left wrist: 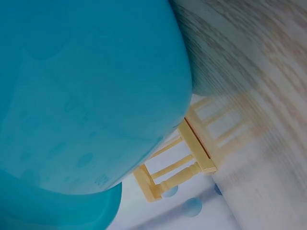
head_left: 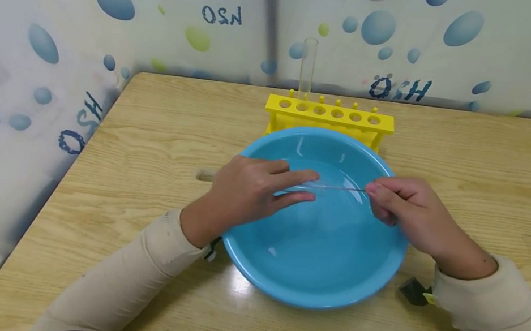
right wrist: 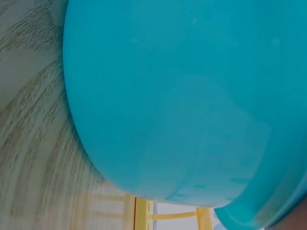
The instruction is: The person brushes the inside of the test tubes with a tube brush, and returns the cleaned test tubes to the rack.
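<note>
- At the centre of the head view, your hands hold a clear glass test tube (head_left: 301, 185) lying crosswise over the round blue plastic basin (head_left: 311, 275), with a thin metal-wire brush handle (head_left: 344, 189) running out of its right end.
- Your left hand (head_left: 251, 189) has its fingers stretched along the tube, thumb below and fingers above, lightly clasping it; how firm the hold is you cannot tell.
- Your right hand (head_left: 405, 209) is curled, its fingertips pinching the wire's right end.
- The basin holds clear water; it fills most of both wrist views, so neither shows your fingers.
- Just behind the basin's far rim, in the upper middle of the frame, stands a yellow plastic test-tube rack (head_left: 329, 115) with a row of holes; it touches or nearly touches the basin.
- One empty clear test tube (head_left: 307, 67) stands upright in the rack's left part.
- A pale wooden stub (head_left: 204, 175) pokes out left of your left hand.
- A small dark object (head_left: 414, 290) lies by your right sleeve.
- All rests on a light wooden table (head_left: 159, 115), walled by a bubble-printed backdrop (head_left: 32, 39).
</note>
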